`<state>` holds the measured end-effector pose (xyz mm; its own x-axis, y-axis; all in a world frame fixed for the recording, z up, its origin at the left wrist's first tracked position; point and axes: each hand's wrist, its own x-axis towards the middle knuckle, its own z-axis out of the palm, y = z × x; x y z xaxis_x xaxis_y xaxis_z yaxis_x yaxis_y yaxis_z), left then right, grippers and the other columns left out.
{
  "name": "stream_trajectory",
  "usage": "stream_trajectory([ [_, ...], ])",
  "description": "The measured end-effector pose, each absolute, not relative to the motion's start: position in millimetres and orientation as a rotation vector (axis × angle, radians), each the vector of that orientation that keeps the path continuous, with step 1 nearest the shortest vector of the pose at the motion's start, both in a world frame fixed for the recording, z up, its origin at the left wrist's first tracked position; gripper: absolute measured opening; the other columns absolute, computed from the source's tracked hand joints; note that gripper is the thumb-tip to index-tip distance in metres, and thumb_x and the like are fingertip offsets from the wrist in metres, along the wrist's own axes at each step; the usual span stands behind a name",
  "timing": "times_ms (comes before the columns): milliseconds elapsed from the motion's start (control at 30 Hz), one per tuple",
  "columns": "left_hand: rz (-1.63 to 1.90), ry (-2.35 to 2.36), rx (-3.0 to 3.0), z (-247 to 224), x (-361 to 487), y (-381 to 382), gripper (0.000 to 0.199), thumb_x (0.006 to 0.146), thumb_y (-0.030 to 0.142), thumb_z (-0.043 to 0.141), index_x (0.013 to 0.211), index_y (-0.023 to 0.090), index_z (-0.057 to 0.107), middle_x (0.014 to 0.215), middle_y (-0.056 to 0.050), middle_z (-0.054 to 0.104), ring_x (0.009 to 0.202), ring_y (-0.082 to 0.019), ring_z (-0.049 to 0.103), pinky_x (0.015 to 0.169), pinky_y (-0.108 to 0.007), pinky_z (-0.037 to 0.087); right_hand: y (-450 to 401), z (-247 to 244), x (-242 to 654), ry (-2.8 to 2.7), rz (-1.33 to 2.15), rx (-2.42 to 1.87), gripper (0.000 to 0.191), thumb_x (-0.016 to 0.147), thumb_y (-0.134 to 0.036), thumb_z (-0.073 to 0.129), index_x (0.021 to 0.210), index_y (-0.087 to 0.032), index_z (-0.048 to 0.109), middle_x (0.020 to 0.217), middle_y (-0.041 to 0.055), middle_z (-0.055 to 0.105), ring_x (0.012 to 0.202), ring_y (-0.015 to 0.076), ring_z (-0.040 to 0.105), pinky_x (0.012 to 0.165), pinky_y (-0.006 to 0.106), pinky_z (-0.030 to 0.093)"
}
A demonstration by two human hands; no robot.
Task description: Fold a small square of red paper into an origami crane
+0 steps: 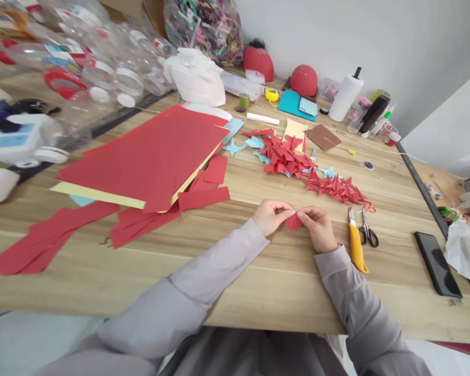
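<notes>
A small folded piece of red paper (293,223) is pinched between my two hands above the table. My left hand (272,216) grips its left corner with thumb and fingertips. On the other side my right hand (318,227) holds the right corner the same way. Just beyond the hands lies a heap of folded red paper stars (285,156), with a row of more red stars (337,188) to its right. Light blue folded pieces show among them. Right of my right hand are a yellow utility knife (356,243) and black-handled scissors (368,235).
Large red paper sheets (149,151) and cut red strips (50,237) cover the left side. Plastic bottles (102,68) crowd the far left. A black phone (436,263) lies near the right edge. A white roll (345,96) stands at the back by the wall.
</notes>
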<state>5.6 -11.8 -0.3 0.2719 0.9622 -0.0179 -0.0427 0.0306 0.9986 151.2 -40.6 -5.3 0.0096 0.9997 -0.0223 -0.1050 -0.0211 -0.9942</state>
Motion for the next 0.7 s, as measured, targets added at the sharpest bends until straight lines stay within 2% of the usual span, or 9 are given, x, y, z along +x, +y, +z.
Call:
stream_trajectory([
  [400,0.92,0.881,1.089,-1.7,5.9,-11.6,0.022,0.06,0.034,0.07,0.066,0.013,0.067,0.055,0.0,0.062,0.049,-0.01,0.052,0.05,-0.024,0.042,-40.9,-5.6,151.8,-0.963,1.428,-1.042,0.022,0.065,-0.037,0.07,0.064,-0.018,0.06,0.055,-0.0029,0.058,0.05,0.0097,0.05,0.052,0.024,0.042],
  [533,0.892,0.912,1.228,1.3,5.7,-11.6,0.019,0.06,0.032,0.068,0.062,0.013,0.066,0.053,0.001,0.059,0.049,-0.009,0.049,0.049,-0.021,0.038,-41.3,-6.7,152.3,-1.019,1.38,-1.046,0.019,0.066,-0.03,0.072,0.063,-0.017,0.059,0.058,-0.003,0.059,0.053,0.0089,0.051,0.055,0.022,0.041],
  [700,0.842,0.893,1.277,1.6,5.8,-12.0,0.017,0.061,0.028,0.066,0.064,0.011,0.065,0.053,0.001,0.058,0.049,-0.008,0.045,0.048,-0.02,0.033,-40.7,-8.3,155.8,-1.067,1.427,-1.012,0.021,0.067,-0.03,0.071,0.061,-0.017,0.055,0.058,-0.0039,0.056,0.053,0.0082,0.048,0.054,0.022,0.038],
])
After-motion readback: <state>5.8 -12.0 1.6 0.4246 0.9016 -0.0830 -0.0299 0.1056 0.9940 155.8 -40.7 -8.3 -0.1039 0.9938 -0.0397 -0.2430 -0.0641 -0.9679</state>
